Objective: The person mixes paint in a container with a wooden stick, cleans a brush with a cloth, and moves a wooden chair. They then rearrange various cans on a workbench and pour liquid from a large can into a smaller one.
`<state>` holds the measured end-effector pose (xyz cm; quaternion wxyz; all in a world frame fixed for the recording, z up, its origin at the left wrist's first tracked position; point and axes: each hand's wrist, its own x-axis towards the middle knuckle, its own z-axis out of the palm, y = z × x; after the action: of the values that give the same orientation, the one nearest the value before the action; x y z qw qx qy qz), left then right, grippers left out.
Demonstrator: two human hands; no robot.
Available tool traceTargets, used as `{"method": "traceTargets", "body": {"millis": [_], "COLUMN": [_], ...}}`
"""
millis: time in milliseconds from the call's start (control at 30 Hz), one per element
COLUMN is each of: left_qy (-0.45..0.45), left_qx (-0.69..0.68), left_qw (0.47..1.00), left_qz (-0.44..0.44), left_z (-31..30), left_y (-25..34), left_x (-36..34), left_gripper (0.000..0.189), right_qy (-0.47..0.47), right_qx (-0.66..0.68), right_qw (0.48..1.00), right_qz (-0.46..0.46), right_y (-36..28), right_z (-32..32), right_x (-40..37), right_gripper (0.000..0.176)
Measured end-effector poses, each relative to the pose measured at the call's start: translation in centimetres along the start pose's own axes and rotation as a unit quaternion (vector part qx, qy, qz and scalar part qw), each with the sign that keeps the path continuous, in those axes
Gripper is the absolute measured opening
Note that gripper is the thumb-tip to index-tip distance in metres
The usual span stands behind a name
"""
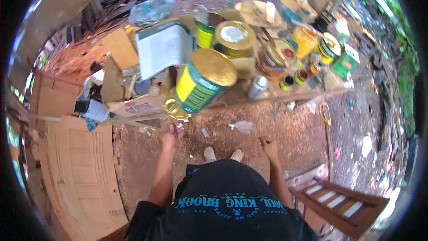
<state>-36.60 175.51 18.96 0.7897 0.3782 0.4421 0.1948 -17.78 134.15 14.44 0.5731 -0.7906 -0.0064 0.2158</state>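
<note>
Left hand (173,135), grip narrow, sits just below the gold lid (175,108) at 12 o'clock on the bench (285,97) edge. Right hand (267,145) hangs fisted. A nudge could topple the tilted green tin (203,82) at 1 o'clock.

A green tin (203,85) with yellow band and gold lid is gleaming at twelve o'clock; a black shirt (232,183) is showing blue lettering at six.

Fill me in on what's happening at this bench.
A person in a black T-shirt stands at a cluttered wooden bench. The left hand reaches toward a small round gold tin at its edge, beside a large green-and-yellow can with a gold lid. The right hand hangs closed, nothing visible in it.
</note>
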Motion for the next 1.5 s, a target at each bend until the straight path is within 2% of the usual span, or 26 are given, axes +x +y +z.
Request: {"method": "traceTargets", "body": {"millis": [33, 100, 133, 200, 300, 333, 367, 433, 467, 500, 600, 667, 833, 933, 1033, 1133, 1167, 1233, 1267, 1300, 1367, 1433, 1500], "left_qy": [-0.002, -0.019, -0.044, -0.063, -0.076, -0.078, -0.089, -0.098, -0.113, -0.075, -0.085, -0.095, -0.083, -0.124, -0.102, -0.094, -0.129, -0.095, -0.079, -0.06, -0.021, -0.062, -0.124], "left_qx": [0.012, 0.034, 0.049, 0.029, -0.029, -0.052, -0.14, -0.142, -0.139, -0.107, -0.091, -0.084, -0.028, -0.055, -0.005, -0.075, -0.07, 0.017, 0.06, 0.15, 0.324, 0.37, 0.416], "left_qw": [1.0, 0.998, 0.996, 0.997, 0.996, 0.995, 0.986, 0.985, 0.984, 0.991, 0.992, 0.992, 0.996, 0.99, 0.993, 0.99, 0.985, 0.99, 0.988, 0.974, 0.916, 0.865, 0.798], "left_qz": [-0.015, -0.048, -0.068, -0.042, -0.024, -0.022, 0.006, 0.022, 0.024, 0.032, 0.018, 0.016, 0.012, 0.047, 0.054, 0.071, 0.086, 0.108, 0.118, 0.158, 0.235, 0.334, 0.418], "left_z": [0.5, 0.2, 0.0, -0.2, -0.1, -0.2, -1.0, -0.8, 0.1, 1.8, 2.6, 2.6, 2.2, 1.9, 2.3, 3.0, 3.0, 4.4, 5.0, 5.1, 5.2, 7.6, 10.2], "left_y": [0.1, 0.6, 0.6, 0.3, -0.1, -0.5, -2.7, -2.0, -1.5, 0.4, 1.2, 1.9, 1.7, 1.1, 1.8, 2.1, 2.2, 4.6, 5.5, 5.4, 5.3, 8.7, 11.2], "left_x": [-0.1, -0.8, -1.1, -1.7, -1.0, -0.4, 1.9, 2.3, 2.2, 0.1, -0.1, -0.2, 1.4, 2.2, 1.3, 0.8, 1.0, -1.3, -2.5, -2.7, -3.0, -7.3, -11.2], "left_gripper": [0.03, 0.029, 0.029, 0.03, 0.029, 0.029, 0.021, 0.019, 0.019, 0.021, 0.03, 0.023, 0.012, 0.01, 0.011, 0.016, 0.016, 0.015, 0.014, 0.015, 0.017, 0.018, 0.019], "right_qy": [0.006, 0.016, 0.011, 0.014, 0.086, 0.082, 0.082, 0.086, 0.109, 0.137, 0.101, 0.063, 0.076, 0.058, 0.069, 0.085, 0.09, 0.106, 0.125, 0.146, 0.172, 0.216, 0.261], "right_qx": [0.007, 0.008, 0.01, 0.025, -0.146, -0.163, -0.178, -0.221, -0.255, -0.29, -0.311, -0.309, -0.283, -0.249, -0.237, -0.21, -0.199, -0.172, -0.159, -0.145, -0.029, 0.031, 0.051], "right_qw": [1.0, 0.995, 0.985, 0.945, 0.875, 0.843, 0.809, 0.786, 0.778, 0.768, 0.81, 0.837, 0.849, 0.865, 0.874, 0.882, 0.879, 0.868, 0.879, 0.888, 0.922, 0.914, 0.923], "right_qz": [-0.028, -0.095, -0.175, -0.326, -0.454, -0.505, -0.554, -0.571, -0.564, -0.555, -0.487, -0.448, -0.439, -0.431, -0.419, -0.414, -0.424, -0.454, -0.432, -0.41, -0.347, -0.341, -0.278], "right_y": [-4.4, -8.3, -9.5, -12.2, -26.9, -29.7, -31.8, -35.0, -35.8, -36.2, -36.5, -36.5, -37.1, -36.7, -36.4, -35.4, -35.6, -34.5, -33.6, -32.7, -28.8, -24.8, -19.5], "right_z": [1.4, 4.1, 4.9, 6.0, 8.5, 9.3, 10.2, 12.3, 13.5, 14.4, 15.9, 16.6, 17.6, 17.6, 17.2, 16.2, 15.4, 13.7, 12.6, 11.5, 8.8, 6.2, 3.9], "right_x": [-0.2, 0.7, 1.5, 2.9, -1.8, -2.1, -2.0, -1.8, -1.4, -0.9, 0.0, 0.4, 0.4, 0.9, 0.4, -1.0, -1.9, -2.8, -3.5, -4.4, -5.2, -6.2, -7.1], "right_gripper": [0.015, 0.01, 0.008, 0.005, 0.004, 0.005, 0.008, 0.012, 0.015, 0.018, 0.019, 0.018, 0.012, 0.011, 0.01, 0.009, 0.008, 0.007, 0.007, 0.006, 0.008, 0.008, 0.008]}}
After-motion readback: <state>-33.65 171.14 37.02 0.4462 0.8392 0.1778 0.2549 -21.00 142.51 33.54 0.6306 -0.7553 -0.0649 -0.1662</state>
